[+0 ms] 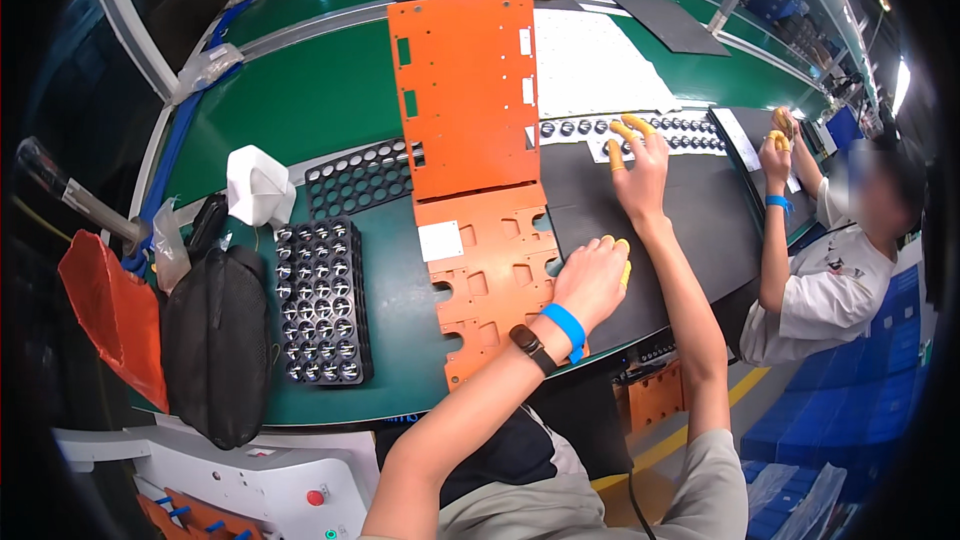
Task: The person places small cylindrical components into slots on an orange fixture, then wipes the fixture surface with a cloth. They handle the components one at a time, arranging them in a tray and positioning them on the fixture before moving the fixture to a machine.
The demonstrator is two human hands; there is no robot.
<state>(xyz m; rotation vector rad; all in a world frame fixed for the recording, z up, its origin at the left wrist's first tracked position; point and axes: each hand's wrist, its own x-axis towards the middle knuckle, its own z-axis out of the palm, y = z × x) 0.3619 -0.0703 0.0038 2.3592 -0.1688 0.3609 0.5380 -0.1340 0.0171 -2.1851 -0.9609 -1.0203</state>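
My right hand (641,172) reaches over a white strip (690,130) set with rows of small round black parts. Its fingers, in yellow finger covers, are spread, and the thumb and forefinger are close to a small white piece by the strip. My left hand (590,282), with a blue wristband and dark watch behind it, is curled above the black mat (670,240). Whatever it may hold is hidden beneath its fingers. Left of that hand lies an orange plate with cut-outs (500,270), joined to an upright orange panel (465,90). A small white label (440,240) lies on the plate.
On the left are a stacked black tray of shiny round parts (320,300), a black perforated tray (360,180), a white container (258,187) and a black mesh bag (215,350). A white sheet (595,65) lies behind. A co-worker (830,240) works at right.
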